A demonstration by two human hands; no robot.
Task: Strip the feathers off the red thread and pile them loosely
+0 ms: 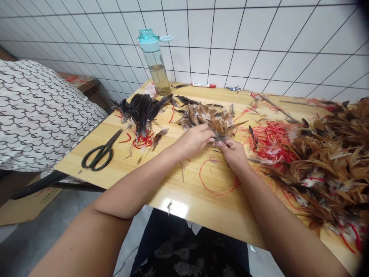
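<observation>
At the centre of the frame lies a small pile of brown feathers (209, 117), and both hands meet at its lower edge. The left hand (191, 140) is curled, its fingertips pinched on a few feathers at the pile's near side; the right hand (233, 152) is likewise closed, thumb and forefinger nipping what looks like the quill ends of the same small tuft. Whether a thread runs between the fingers cannot be told from here.

By the look of it, the step in hand is gathering or picking out a few feathers from the pile and lining up their ends. The next move would seem to call for a steady pinch on the quills, so that the tuft stays together as it comes free of the pile.

Just below the hands a loop of red string (215, 181) lies loose on the wooden table (184, 192). To the left of centre sits a dark feather bundle (141, 109) with red thread scraps (142, 140) beneath it, and further left a pair of green-handled scissors (100, 152) lies near the table's edge. The right side of the frame is filled by a large heap of brown feathers (325, 157) tangled with red thread. At the upper middle a water bottle (154, 61) stands by the tiled wall (259, 38), with a red marker (203, 85) lying to its right. A patterned cloth (37, 111) covers something at the left.
</observation>
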